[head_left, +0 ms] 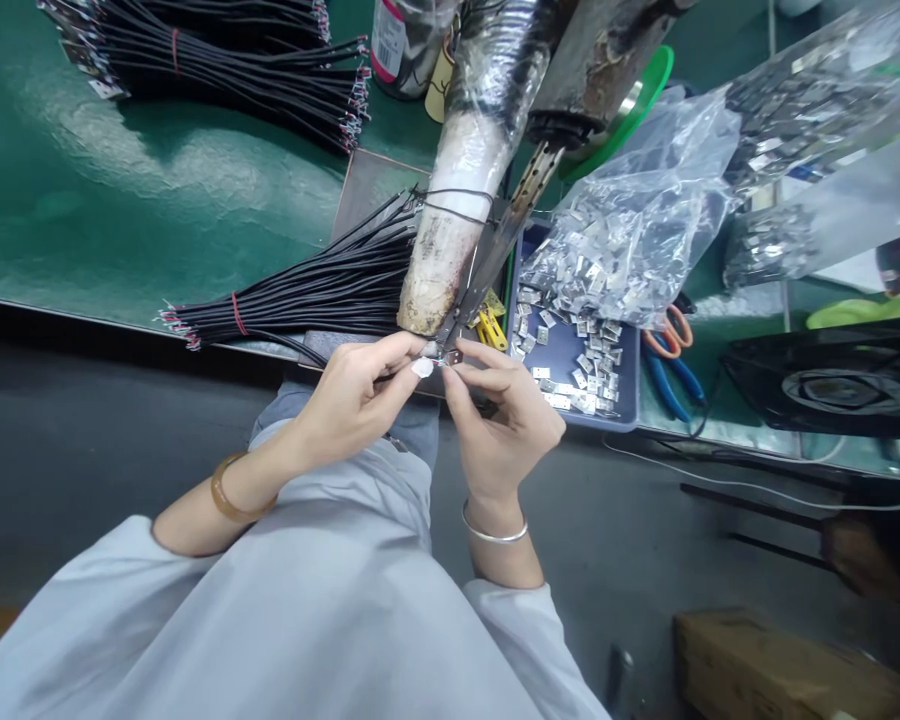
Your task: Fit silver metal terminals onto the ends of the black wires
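the left hand (354, 392) and the right hand (501, 412) meet fingertip to fingertip, both pinching at one small metal piece (445, 357) beneath one long iron (506, 232), its details too small to tell. one red-tied cable bundle (322, 288) lies beside the left hand, a second bundle (247, 85) farther up. one blue tray (633, 388) holds uncountable loose connectors (604, 366) and part of one clear bag (664, 165).

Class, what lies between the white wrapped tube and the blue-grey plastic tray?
In the head view, a long perforated metal shaft and a yellow object lie between tube and tray.
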A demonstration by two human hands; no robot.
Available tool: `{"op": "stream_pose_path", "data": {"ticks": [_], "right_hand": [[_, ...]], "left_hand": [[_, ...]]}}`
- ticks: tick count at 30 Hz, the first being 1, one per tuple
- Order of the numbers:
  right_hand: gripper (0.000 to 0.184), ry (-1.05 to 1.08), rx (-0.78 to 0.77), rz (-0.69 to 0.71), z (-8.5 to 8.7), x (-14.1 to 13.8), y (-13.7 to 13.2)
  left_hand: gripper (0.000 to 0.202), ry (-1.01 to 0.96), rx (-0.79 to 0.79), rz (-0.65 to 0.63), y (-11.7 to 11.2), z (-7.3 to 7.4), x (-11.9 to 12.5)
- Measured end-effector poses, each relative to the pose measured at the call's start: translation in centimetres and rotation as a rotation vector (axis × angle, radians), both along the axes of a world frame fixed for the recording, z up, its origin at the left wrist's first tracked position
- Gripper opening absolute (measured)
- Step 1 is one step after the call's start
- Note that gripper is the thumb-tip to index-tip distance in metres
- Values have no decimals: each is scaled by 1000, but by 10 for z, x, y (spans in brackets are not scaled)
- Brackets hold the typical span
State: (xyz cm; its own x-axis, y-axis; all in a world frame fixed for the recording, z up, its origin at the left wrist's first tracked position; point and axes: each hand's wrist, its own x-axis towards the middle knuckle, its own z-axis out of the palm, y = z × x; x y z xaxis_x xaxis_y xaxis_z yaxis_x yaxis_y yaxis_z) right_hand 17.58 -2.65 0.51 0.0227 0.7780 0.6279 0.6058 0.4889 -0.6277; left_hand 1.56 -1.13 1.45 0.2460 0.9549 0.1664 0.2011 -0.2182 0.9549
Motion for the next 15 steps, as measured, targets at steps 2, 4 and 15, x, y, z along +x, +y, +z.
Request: {"op": "stream_pose_path", "data": {"ticks": [2, 4, 15], "right_hand": [[14, -20, 42, 8, 3, 0, 0], [16, -76, 85, 14, 5, 1, -1], [11, -4, -125, 33, 8, 10, -5]], "left_hand": [[20, -16, 23, 3, 0, 3, 0], [20, -37, 9, 6, 0, 5, -1], [19, 5, 50, -70, -2, 7, 1]]}}
